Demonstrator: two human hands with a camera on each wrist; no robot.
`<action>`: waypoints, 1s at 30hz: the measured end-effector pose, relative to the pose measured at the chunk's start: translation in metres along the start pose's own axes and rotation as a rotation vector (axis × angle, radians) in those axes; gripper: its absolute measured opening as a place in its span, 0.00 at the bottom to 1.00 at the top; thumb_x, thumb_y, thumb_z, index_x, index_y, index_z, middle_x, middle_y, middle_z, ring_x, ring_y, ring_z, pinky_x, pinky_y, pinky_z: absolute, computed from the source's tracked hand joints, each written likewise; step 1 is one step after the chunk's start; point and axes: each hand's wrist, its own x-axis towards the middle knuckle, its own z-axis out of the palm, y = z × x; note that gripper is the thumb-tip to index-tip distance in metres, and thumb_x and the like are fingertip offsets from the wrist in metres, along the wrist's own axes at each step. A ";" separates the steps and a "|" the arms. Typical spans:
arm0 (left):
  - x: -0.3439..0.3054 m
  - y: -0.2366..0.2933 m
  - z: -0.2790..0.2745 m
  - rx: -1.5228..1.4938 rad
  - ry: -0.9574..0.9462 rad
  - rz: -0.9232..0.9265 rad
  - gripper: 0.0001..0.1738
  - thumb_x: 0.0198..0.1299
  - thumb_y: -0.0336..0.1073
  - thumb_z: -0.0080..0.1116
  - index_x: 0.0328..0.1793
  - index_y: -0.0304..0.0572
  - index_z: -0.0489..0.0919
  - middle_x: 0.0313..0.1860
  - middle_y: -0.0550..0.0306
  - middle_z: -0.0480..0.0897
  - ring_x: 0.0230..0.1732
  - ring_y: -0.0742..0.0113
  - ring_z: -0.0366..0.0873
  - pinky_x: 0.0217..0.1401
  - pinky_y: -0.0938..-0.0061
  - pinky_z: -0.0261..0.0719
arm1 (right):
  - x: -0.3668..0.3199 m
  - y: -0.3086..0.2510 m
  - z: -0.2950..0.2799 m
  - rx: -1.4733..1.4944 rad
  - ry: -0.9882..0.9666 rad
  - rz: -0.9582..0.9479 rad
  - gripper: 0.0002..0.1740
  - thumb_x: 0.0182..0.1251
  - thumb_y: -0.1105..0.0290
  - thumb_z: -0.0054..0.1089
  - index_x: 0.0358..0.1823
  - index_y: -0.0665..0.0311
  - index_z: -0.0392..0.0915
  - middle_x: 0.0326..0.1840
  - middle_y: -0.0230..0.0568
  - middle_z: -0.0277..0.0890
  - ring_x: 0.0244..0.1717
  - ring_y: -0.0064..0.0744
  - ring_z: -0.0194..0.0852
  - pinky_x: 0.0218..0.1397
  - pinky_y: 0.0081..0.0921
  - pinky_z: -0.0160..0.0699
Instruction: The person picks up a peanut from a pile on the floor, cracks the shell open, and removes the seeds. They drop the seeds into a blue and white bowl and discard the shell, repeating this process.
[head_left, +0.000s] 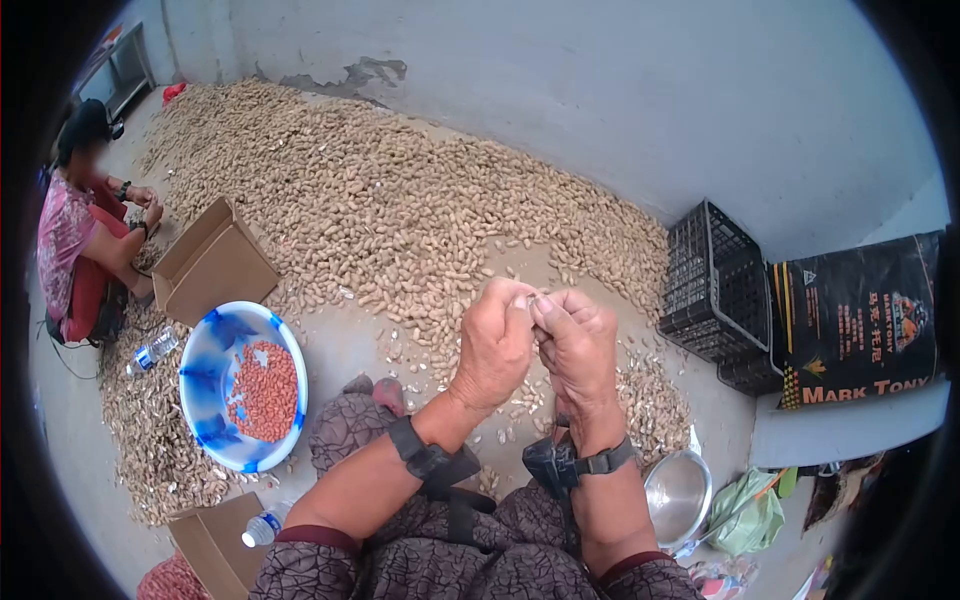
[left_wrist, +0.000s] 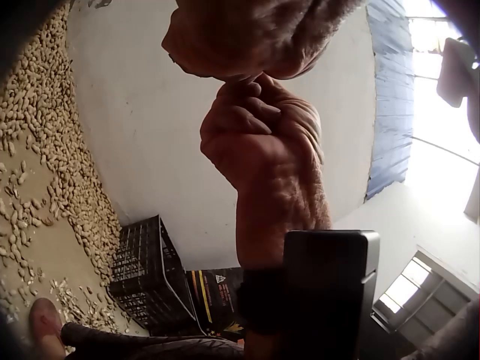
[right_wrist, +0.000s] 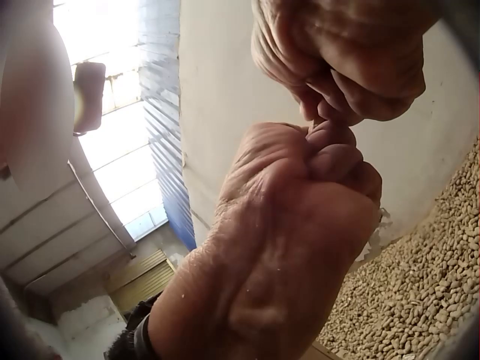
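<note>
In the head view my left hand (head_left: 495, 340) and right hand (head_left: 582, 352) meet in front of me, thumbs and fingertips pressed together. Between them they pinch a small peanut (head_left: 533, 298), mostly hidden by the fingertips. Both wrist views show the curled fingers meeting at the tips, the peanut itself covered. Beyond the hands a broad heap of unshelled peanuts (head_left: 370, 190) spreads over the floor. To the left, a blue and white basin (head_left: 207, 375) holds reddish shelled peanuts (head_left: 268, 395).
Empty shells (head_left: 145, 450) lie around the basin. A cardboard box (head_left: 220, 265) stands behind it, near a crouching person (head_left: 85, 225). On the right are a black crate (head_left: 700, 280), a black sack (head_left: 860, 320), a metal bowl (head_left: 677, 500) and a green bag (head_left: 750, 518).
</note>
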 end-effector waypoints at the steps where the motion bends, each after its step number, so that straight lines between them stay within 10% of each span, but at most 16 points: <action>1: 0.000 -0.001 0.000 -0.001 0.001 0.004 0.08 0.61 0.29 0.38 0.38 0.34 0.70 0.27 0.60 0.73 0.28 0.79 0.69 0.29 0.82 0.72 | 0.000 0.005 -0.001 -0.016 0.001 -0.038 0.06 0.58 0.74 0.54 0.27 0.71 0.74 0.20 0.31 0.70 0.18 0.13 0.61 0.20 0.11 0.57; 13: 0.007 0.017 -0.015 -0.791 -0.128 -0.501 0.09 0.61 0.34 0.44 0.33 0.37 0.71 0.21 0.65 0.70 0.13 0.86 0.56 0.08 0.91 0.50 | -0.003 0.000 -0.005 0.248 -0.110 -0.030 0.08 0.61 0.72 0.48 0.32 0.71 0.72 0.23 0.36 0.73 0.12 0.13 0.56 0.13 0.09 0.51; 16: 0.003 0.014 -0.020 -0.599 -0.168 -0.469 0.11 0.62 0.36 0.45 0.32 0.36 0.72 0.18 0.64 0.70 0.13 0.85 0.57 0.10 0.89 0.52 | -0.004 -0.006 -0.010 0.300 -0.161 -0.018 0.09 0.61 0.71 0.47 0.33 0.71 0.71 0.23 0.40 0.73 0.10 0.14 0.56 0.11 0.10 0.51; 18: 0.000 0.007 -0.023 0.072 -0.484 -0.278 0.15 0.63 0.40 0.44 0.31 0.36 0.74 0.15 0.63 0.71 0.12 0.82 0.58 0.11 0.87 0.52 | -0.004 -0.010 -0.013 0.327 -0.211 -0.024 0.09 0.61 0.71 0.47 0.32 0.71 0.71 0.23 0.41 0.73 0.10 0.15 0.56 0.11 0.10 0.51; 21: 0.000 0.022 -0.034 0.236 -0.715 -0.501 0.21 0.65 0.45 0.38 0.29 0.36 0.75 0.13 0.62 0.70 0.10 0.81 0.57 0.11 0.85 0.53 | -0.007 -0.015 -0.018 0.350 -0.251 0.053 0.08 0.60 0.71 0.47 0.32 0.70 0.70 0.24 0.44 0.73 0.10 0.15 0.55 0.12 0.10 0.53; 30: 0.002 0.012 -0.025 -0.628 -0.357 -0.771 0.24 0.64 0.54 0.33 0.30 0.41 0.70 0.17 0.60 0.71 0.08 0.79 0.54 0.08 0.87 0.48 | -0.024 -0.018 0.006 -0.244 -0.194 -0.231 0.05 0.55 0.79 0.54 0.34 0.71 0.74 0.23 0.41 0.75 0.23 0.25 0.75 0.26 0.17 0.73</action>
